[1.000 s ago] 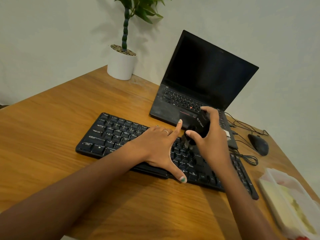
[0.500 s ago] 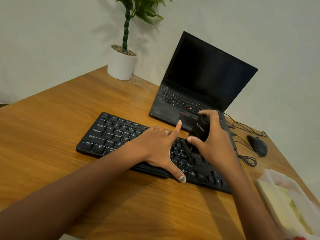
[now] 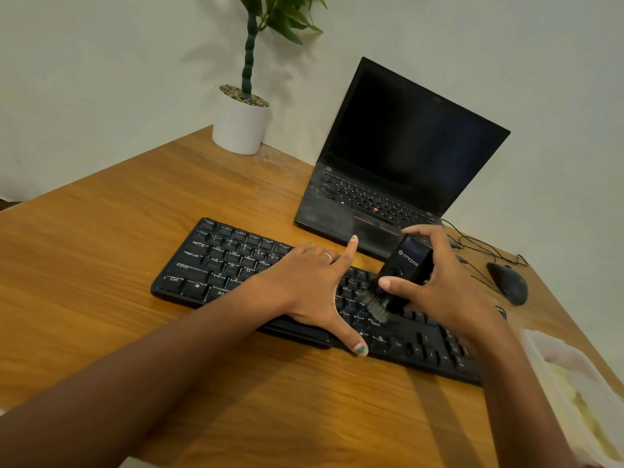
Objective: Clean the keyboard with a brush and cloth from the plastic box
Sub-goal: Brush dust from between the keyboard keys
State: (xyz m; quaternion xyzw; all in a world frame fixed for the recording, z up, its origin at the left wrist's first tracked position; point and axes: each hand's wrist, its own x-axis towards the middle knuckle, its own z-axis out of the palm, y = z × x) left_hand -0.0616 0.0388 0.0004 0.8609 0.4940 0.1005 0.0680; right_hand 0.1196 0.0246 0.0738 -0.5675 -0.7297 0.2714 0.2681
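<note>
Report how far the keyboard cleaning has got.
Done: the brush is out of the plastic box. In hand: the right hand holds it, bristles on the keyboard; the left hand lies flat on the keys. Left: wiping; a cloth isn't clearly visible.

Flat black plastic keyboard (image 3: 256, 271): black keys, white lettering.
Boxy black brush (image 3: 401, 275): black body, pale logo, grey bristles.
Open black laptop (image 3: 388, 170): dark screen, red dot among keys.
Round white plant pot (image 3: 238, 128): plain white, green leaves above.
Wooden table (image 3: 118, 251): warm orange-brown, streaked grain.
Black computer mouse (image 3: 508, 283): plain black.
Fingernails: green polish.
</note>
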